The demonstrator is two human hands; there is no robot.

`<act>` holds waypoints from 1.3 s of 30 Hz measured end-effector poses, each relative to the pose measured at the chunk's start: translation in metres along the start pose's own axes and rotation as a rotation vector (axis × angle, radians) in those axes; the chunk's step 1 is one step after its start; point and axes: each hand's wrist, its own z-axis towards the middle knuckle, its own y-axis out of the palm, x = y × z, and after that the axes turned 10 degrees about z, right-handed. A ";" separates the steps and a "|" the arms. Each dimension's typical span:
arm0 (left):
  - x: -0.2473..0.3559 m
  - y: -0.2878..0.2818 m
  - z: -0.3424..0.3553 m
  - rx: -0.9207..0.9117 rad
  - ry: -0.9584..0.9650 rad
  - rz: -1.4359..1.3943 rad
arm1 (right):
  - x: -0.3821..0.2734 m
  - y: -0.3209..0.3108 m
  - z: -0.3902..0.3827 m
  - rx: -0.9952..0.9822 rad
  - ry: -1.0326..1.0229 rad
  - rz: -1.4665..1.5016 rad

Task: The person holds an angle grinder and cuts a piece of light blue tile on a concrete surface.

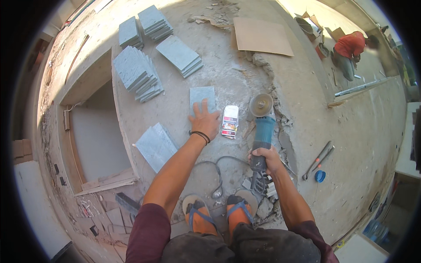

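Observation:
My left hand point(205, 120) lies with fingers spread on a small grey stone tile point(202, 93) on the concrete floor, covering its near part. Wrapped round the dark rear body of a teal angle grinder point(264, 131) is my right hand point(268, 158). The grinder's round cutting disc point(261, 104) points away from me, to the right of the tile. I cannot tell whether the disc is spinning. Between the tile and the grinder sits a white and red cigarette pack point(230, 122).
Stacked tiles point(136, 70) stand at the far left, and more tiles point(156, 145) lie left of my forearm. A floor opening point(94, 127) is at left. The grinder cord point(218, 168) loops near my sandals. Pliers point(320, 158) lie at right; a person point(349, 50) crouches far right.

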 end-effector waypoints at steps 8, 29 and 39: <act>-0.015 0.013 -0.013 0.165 -0.324 -0.082 | 0.017 0.007 0.025 -0.031 0.073 0.088; -0.102 -0.077 -0.101 0.229 -0.444 -1.062 | 0.014 0.026 0.068 -0.097 0.147 0.184; -0.119 -0.045 -0.192 0.444 -0.725 -0.739 | 0.006 0.032 0.046 0.174 -0.231 -0.824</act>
